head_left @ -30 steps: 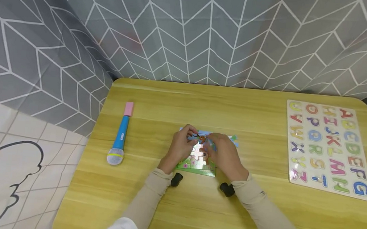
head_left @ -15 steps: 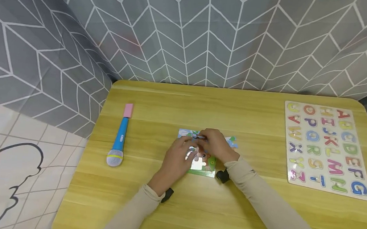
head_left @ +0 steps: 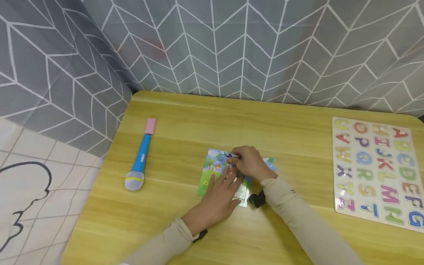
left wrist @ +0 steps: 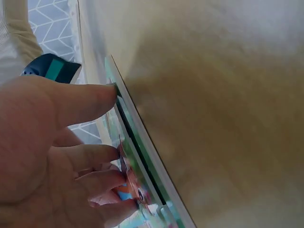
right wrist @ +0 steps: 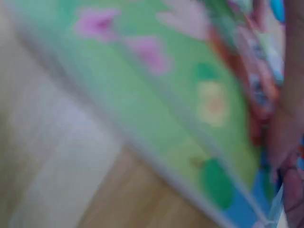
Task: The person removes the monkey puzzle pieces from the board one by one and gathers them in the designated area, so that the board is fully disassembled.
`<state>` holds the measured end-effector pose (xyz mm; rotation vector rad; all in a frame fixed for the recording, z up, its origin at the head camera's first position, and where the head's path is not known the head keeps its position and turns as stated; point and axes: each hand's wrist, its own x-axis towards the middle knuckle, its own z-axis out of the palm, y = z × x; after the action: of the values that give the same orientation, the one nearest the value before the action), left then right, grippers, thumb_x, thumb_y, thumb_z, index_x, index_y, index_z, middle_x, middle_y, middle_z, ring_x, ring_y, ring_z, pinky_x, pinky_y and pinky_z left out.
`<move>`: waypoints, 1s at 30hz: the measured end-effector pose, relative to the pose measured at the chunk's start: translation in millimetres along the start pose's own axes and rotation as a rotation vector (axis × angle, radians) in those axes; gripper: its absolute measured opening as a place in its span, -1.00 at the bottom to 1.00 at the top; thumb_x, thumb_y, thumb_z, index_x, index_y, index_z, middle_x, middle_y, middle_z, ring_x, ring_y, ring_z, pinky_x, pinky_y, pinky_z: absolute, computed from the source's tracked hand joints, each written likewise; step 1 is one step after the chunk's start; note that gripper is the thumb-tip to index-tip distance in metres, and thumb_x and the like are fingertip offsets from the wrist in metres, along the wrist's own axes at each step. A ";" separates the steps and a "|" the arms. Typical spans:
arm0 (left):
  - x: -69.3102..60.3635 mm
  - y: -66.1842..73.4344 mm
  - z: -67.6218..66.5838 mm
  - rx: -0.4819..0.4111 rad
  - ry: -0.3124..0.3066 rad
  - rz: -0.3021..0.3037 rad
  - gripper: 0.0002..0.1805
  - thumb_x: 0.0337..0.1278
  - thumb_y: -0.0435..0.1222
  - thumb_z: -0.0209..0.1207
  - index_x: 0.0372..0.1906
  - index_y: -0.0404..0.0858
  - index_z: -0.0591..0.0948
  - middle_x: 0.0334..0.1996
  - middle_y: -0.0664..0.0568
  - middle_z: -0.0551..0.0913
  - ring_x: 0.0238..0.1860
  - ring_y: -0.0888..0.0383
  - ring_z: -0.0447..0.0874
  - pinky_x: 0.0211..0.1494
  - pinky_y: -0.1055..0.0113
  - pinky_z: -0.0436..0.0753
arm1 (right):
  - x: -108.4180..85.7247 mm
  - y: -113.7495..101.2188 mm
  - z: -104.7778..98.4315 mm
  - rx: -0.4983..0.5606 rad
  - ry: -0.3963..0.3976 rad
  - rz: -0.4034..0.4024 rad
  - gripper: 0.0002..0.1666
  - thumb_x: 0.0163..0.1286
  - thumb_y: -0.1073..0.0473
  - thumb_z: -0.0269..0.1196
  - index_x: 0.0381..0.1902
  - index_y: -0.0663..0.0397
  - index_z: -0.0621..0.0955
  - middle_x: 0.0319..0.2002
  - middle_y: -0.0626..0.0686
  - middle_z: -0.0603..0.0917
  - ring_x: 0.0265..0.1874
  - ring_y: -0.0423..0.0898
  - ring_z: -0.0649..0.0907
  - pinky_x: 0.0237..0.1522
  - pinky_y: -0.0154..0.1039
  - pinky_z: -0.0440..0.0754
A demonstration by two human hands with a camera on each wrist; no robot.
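Observation:
A jigsaw puzzle (head_left: 207, 179) with a green and blue cartoon picture lies in its shallow frame at the middle of the table. My left hand (head_left: 216, 202) rests on its lower part with spread, nearly straight fingers; in the left wrist view the thumb (left wrist: 90, 100) touches the frame's edge and the fingertips touch the picture. At the puzzle's upper part, my right hand (head_left: 250, 161) has curled fingers and pinches a small puzzle piece (head_left: 229, 154), mostly hidden. Blue pieces (head_left: 271, 164) show beyond that hand. The right wrist view is blurred, with the puzzle's flowered green side (right wrist: 142, 95) filling much of it.
On the left of the wooden table (head_left: 182, 121) lies a blue toy microphone (head_left: 140, 156), its handle end touching a pink block (head_left: 150, 126). An alphabet peg board (head_left: 380, 176) lies at the right. A grey patterned curtain (head_left: 242, 42) hangs behind the table's far edge.
My left hand has moved from the puzzle's upper left down to its lower right part, its fingers straightening. The right hand has shifted slightly left and stays at the upper part.

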<state>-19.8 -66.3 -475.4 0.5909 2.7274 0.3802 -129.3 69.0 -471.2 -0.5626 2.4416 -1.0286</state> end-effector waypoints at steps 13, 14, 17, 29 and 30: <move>1.4 2.3 0.6 -0.025 0.000 -0.009 -0.21 0.43 0.00 0.12 0.59 -0.15 0.12 0.65 -0.08 -0.04 0.65 -0.22 -0.19 0.47 -0.42 0.19 | -1.6 0.3 13.0 -0.101 0.147 -0.184 -0.85 0.46 0.28 0.22 -0.21 0.26 0.70 -0.32 0.12 0.77 -0.43 -0.11 0.74 -0.37 -0.32 0.71; 1.8 2.7 1.0 -0.026 0.002 -0.011 -0.21 0.43 0.00 0.12 0.60 -0.15 0.12 0.65 -0.07 -0.05 0.65 -0.22 -0.19 0.47 -0.43 0.19 | -1.4 0.6 13.4 -0.098 0.150 -0.178 -0.85 0.46 0.29 0.22 -0.21 0.25 0.70 -0.32 0.12 0.77 -0.43 -0.11 0.73 -0.38 -0.32 0.70; 2.4 3.3 1.4 -0.009 0.003 -0.019 -0.19 0.43 0.02 0.11 0.60 -0.15 0.09 0.65 -0.06 -0.06 0.65 -0.21 -0.20 0.48 -0.42 0.19 | -0.7 1.2 13.7 -0.079 0.156 -0.154 -0.85 0.47 0.29 0.21 -0.18 0.25 0.70 -0.31 0.12 0.77 -0.44 -0.12 0.72 -0.40 -0.31 0.68; 1.5 6.3 0.6 -0.029 0.018 -0.026 -0.21 0.39 0.01 0.17 0.58 -0.12 0.17 0.63 -0.06 0.06 0.65 -0.18 -0.14 0.50 -0.37 0.20 | -2.1 2.2 6.6 -0.024 0.073 -0.116 -0.84 0.44 0.27 0.26 -0.12 0.24 0.71 -0.27 0.12 0.79 -0.42 -0.14 0.72 -0.35 -0.27 0.70; 0.7 6.5 0.7 -0.025 0.019 -0.026 -0.22 0.39 0.00 0.17 0.57 -0.12 0.18 0.62 -0.06 0.07 0.65 -0.19 -0.12 0.49 -0.37 0.22 | -1.6 1.3 5.8 -0.035 0.057 -0.115 -0.83 0.42 0.27 0.28 -0.12 0.25 0.71 -0.27 0.12 0.79 -0.41 -0.14 0.72 -0.33 -0.26 0.71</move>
<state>-17.9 -60.2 -474.2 0.5476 2.7411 0.4148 -125.2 67.4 -475.5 -0.7021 2.5059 -1.0633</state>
